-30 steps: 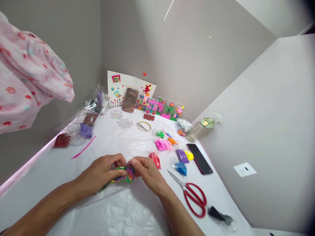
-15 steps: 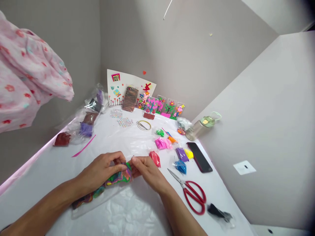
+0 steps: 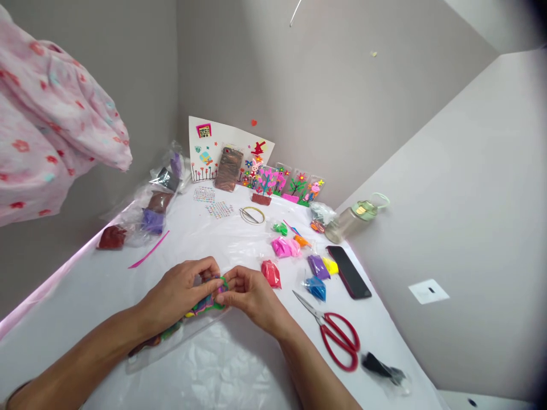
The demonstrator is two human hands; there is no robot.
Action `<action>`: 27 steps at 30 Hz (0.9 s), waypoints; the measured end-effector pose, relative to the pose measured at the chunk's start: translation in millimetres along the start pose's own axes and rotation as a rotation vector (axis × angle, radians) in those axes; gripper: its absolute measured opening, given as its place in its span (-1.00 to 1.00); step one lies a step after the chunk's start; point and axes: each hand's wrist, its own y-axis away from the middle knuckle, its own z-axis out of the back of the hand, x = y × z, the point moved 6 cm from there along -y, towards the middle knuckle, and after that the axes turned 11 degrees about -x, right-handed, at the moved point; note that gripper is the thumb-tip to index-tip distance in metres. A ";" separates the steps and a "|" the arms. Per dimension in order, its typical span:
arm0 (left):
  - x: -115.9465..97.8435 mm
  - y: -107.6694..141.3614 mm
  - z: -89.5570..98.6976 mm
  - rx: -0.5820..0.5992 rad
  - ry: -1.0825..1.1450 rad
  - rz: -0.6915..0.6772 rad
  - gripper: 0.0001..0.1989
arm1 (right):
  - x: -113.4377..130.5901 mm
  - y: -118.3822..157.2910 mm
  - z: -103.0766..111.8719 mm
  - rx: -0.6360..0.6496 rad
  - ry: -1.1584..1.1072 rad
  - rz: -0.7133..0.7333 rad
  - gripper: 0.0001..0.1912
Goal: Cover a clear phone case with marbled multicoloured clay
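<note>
My left hand (image 3: 182, 293) and my right hand (image 3: 250, 296) meet at the middle of the white table (image 3: 106, 296). Together they pinch the top end of a clear plastic bag of multicoloured clay (image 3: 194, 310), which lies flat on the table and runs back under my left wrist. The fingertips of both hands touch at the bag's mouth, hiding part of it. A small red clay packet (image 3: 270, 273) lies just right of my right hand.
Red scissors (image 3: 337, 333) and a dark phone (image 3: 348, 271) lie to the right, with pink, purple, yellow and blue clay packets (image 3: 316, 287) between. A bottle (image 3: 352, 219), decorated cards (image 3: 231, 154) and bagged clay (image 3: 154, 213) line the back. Pink floral cloth (image 3: 51, 131) hangs at left.
The bag has been laid out flatter and longer under my left forearm. Both hands have shifted slightly up and closer together at its mouth.
</note>
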 end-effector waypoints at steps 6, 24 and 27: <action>2.0 0.9 -1.5 0.025 0.105 -0.006 -0.85 | 1.6 1.5 0.7 -0.077 -0.009 0.023 -0.54; 5.4 0.3 10.2 0.021 0.144 0.015 -0.80 | 10.0 6.7 -3.1 -0.064 0.001 0.030 -0.53; 3.7 0.5 11.3 0.079 0.175 0.003 -0.75 | 11.4 6.8 -2.6 -0.064 -0.007 0.029 -0.53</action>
